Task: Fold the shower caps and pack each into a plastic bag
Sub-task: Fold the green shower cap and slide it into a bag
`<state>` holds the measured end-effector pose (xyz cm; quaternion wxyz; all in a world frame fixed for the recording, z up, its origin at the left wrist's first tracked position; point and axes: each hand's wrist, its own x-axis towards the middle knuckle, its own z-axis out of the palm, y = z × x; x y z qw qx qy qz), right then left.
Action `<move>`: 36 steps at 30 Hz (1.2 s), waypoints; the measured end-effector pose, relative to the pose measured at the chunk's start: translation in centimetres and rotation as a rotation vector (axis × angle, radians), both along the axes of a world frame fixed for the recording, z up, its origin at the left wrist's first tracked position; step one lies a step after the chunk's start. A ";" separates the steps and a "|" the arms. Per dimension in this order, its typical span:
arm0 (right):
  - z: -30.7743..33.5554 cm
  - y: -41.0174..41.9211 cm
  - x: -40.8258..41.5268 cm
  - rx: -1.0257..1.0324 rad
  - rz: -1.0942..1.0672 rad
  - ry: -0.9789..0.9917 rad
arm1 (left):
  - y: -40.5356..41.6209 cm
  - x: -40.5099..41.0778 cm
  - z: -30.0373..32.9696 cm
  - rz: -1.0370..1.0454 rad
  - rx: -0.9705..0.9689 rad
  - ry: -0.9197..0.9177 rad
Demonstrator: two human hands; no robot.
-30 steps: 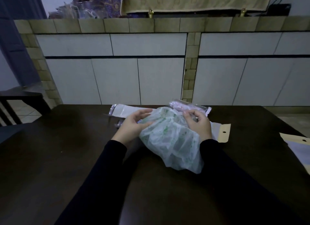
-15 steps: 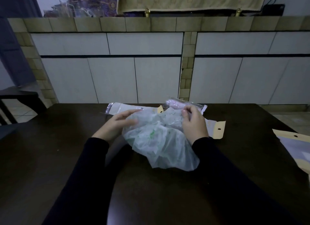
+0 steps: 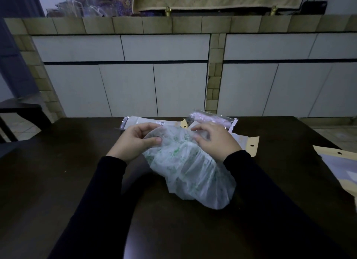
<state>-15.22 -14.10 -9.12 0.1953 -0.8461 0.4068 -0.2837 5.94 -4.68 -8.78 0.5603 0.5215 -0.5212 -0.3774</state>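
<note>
Shower cap gathered at its far edge

Your left hand (image 3: 136, 142) and right hand (image 3: 214, 140) each pinch the shower cap (image 3: 190, 169) at its far rim; it trails toward you across the desk (image 3: 58, 181), so folding runs nearward.

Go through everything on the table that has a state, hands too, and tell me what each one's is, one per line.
Left hand: pinching the cap's far edge.
Right hand: fingers curled on the cap's far edge.
Green-printed shower cap: crumpled, unfolded, not bagged.
Pink shower cap: rolled, already inside a clear bag.
Flat bag behind the left hand: lying flat; contents unclear.
Bag with tan header: lying flat, partly under the cap.
Bag at right table edge: lying flat, partly cut off.
</note>
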 end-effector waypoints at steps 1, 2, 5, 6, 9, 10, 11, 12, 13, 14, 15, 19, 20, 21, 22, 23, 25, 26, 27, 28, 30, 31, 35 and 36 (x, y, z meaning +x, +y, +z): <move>0.1 0.0 -0.1 0.033 -0.006 -0.011 | 0.1 0.1 -0.1 0.001 0.002 -0.007; 0.2 0.0 -0.2 0.062 -0.023 -0.034 | 0.1 0.2 -0.1 -0.011 0.014 -0.008; 0.5 0.2 -0.3 0.088 -0.103 -0.135 | 0.4 0.7 0.2 -0.076 0.011 -0.001; 0.7 0.3 -0.3 0.067 -0.122 -0.157 | 0.4 0.8 0.4 -0.075 -0.012 -0.013; 1.2 0.7 0.1 -0.029 -0.143 -0.162 | 0.7 -0.3 1.5 0.103 -0.097 -0.114; 1.3 0.9 0.2 -0.065 -0.133 -0.157 | 0.7 -0.9 1.6 0.193 -0.128 -0.190; 1.4 1.2 0.4 -0.105 -0.117 -0.156 | 0.5 -1.5 1.7 0.263 -0.143 -0.273; 1.4 1.5 0.6 -0.142 -0.102 -0.162 | 0.3 -1.9 1.5 0.289 -0.137 -0.343; 1.3 1.7 0.7 -0.160 -0.092 -0.179 | 0.1 -2.1 1.3 0.288 -0.117 -0.400; 1.1 1.7 0.8 -0.158 -0.095 -0.211 | -0.1 -1.9 0.9 0.270 -0.099 -0.444; 1.0 1.6 0.7 -0.141 -0.113 -0.258 | -0.2 -1.7 0.6 0.255 -0.076 -0.469; 0.2 0.5 0.3 -0.028 -0.223 -0.328 | -0.3 -0.2 -0.2 0.235 -0.027 -0.458; 0.0 0.3 0.2 0.001 -0.247 -0.309 | -0.3 0.1 -0.4 0.240 -0.014 -0.457; -0.2 0.2 0.1 0.029 -0.260 -0.306 | -0.3 0.4 -0.4 0.248 -0.006 -0.464; -0.2 0.1 0.1 0.054 -0.265 -0.313 | -0.2 0.6 -0.5 0.255 -0.008 -0.470; -0.1 0.1 0.1 0.059 -0.262 -0.317 | -0.1 0.7 -0.5 0.259 -0.008 -0.476; 0.0 0.2 0.2 0.020 -0.229 -0.269 | -0.2 0.6 -0.7 0.253 -0.001 -0.460; 0.0 0.2 0.4 0.001 -0.204 -0.225 | -0.3 0.4 -0.8 0.245 -0.003 -0.446; -0.1 0.1 0.6 -0.021 -0.179 -0.169 | -0.2 0.1 -0.8 0.236 -0.006 -0.435; -0.3 0.0 0.9 -0.061 -0.152 -0.109 | -0.2 -0.2 -0.8 0.224 -0.014 -0.411; -0.5 0.2 1.5 -0.153 -0.053 -0.046 | -0.3 -0.8 -0.7 0.184 -0.039 -0.359; -0.4 0.5 1.7 -0.188 0.012 -0.042 | -0.2 -1.3 -0.4 0.148 -0.052 -0.334; -0.1 1.1 1.6 -0.200 0.197 0.017 | -0.4 -2.2 -0.4 0.077 -0.094 -0.390; 0.0 1.2 1.4 -0.169 0.172 -0.001 | -0.4 -2.2 -0.4 0.093 -0.095 -0.380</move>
